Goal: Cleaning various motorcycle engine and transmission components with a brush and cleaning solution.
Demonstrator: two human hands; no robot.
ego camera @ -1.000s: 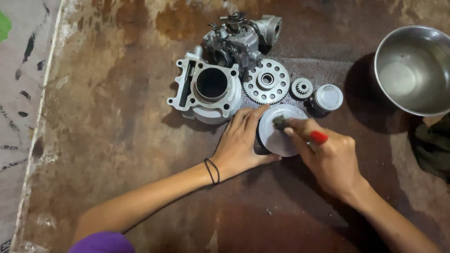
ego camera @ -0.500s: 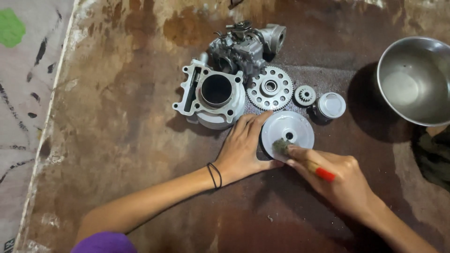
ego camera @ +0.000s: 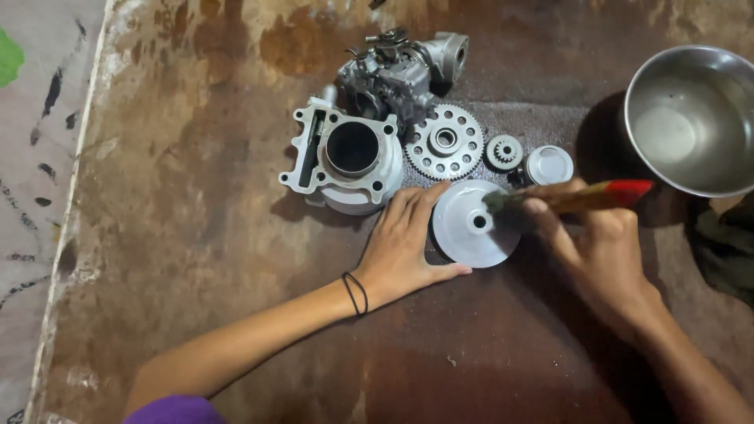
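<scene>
Left hand (ego camera: 404, 247): flat on the floor, fingers curled around the edge of the round metal disc (ego camera: 470, 226), bracing it
Right hand (ego camera: 593, 251): pinching a red-handled brush (ego camera: 581, 196), bristles on the disc's right side
Disc: just below the big sprocket (ego camera: 444, 142) and engine cylinder (ego camera: 349, 157)
Risk: imo the disc could skid if that left hand eases off, or the right forearm bumps the steel bowl (ego camera: 695, 118)
Surface: stained, rusty-brown floor (ego camera: 196, 235), pretty dim

It was a repair workshop. An engine cylinder (ego camera: 351, 161), carburetor (ego camera: 397, 71) and sprocket (ego camera: 444, 142) lay on a stained, rusty floor (ego camera: 196, 235) mid-frame.
</scene>
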